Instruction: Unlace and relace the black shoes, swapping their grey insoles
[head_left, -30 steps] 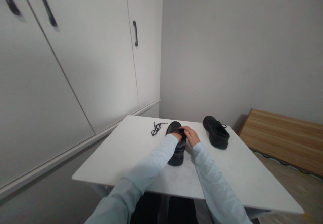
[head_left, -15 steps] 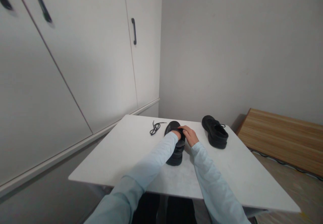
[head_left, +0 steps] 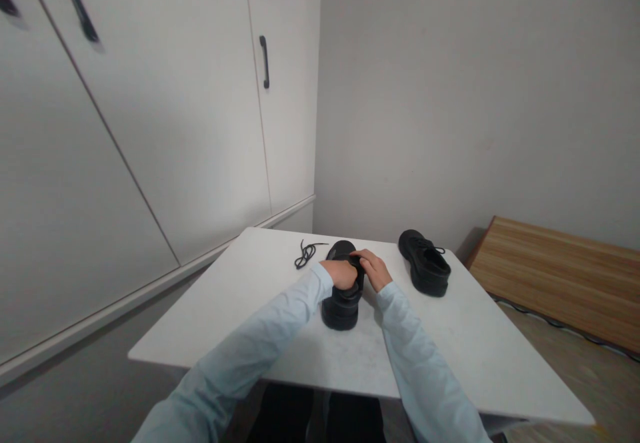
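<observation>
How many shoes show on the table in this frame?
2. One black shoe is under the left hand and right hand; the laced shoe sits near the table's far right corner.

No lettering, label, brand, number or sign can be read; if any small marking is there, it is too small or blurred to make out.
</observation>
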### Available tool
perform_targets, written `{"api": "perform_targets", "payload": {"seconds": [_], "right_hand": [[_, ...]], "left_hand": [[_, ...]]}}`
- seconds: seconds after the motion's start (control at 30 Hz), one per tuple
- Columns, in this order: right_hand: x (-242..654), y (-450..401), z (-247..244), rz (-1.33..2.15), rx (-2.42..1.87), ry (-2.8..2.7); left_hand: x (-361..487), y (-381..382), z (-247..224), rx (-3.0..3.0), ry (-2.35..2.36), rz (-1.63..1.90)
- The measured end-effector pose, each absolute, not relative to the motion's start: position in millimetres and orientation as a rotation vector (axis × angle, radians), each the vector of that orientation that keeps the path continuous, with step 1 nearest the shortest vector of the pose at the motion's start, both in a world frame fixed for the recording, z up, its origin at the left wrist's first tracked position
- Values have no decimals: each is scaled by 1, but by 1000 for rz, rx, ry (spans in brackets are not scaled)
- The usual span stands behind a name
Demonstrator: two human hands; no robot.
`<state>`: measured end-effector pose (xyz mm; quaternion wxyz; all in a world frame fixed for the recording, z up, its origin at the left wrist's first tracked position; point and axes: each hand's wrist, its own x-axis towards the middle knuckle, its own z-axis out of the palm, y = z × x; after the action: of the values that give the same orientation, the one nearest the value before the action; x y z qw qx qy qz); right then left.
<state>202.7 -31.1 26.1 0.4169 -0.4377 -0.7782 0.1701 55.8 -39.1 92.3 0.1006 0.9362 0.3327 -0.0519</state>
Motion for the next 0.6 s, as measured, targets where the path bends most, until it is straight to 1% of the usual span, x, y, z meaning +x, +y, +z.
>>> {"api": "perform_targets", "payload": {"seconds": [0.07,0.2,0.3,0.47,0.6], "right_hand": [[202,-31,26,421,-1103,-1958],[202,-31,27,411,-1101,-1959],[202,-31,27,421,-1098,-1949],[203,-30,26,420,-1088,-1946],[202,-30,26,399,-1100,-1951]], "left_hand": [[47,-50,106,2778,960,-189],[32,-70,121,2681,902,-121],[25,-77,115,2661,883,-34],[19,-78,98,2684,840,232],[13,-78,91,2657,800,292]]}}
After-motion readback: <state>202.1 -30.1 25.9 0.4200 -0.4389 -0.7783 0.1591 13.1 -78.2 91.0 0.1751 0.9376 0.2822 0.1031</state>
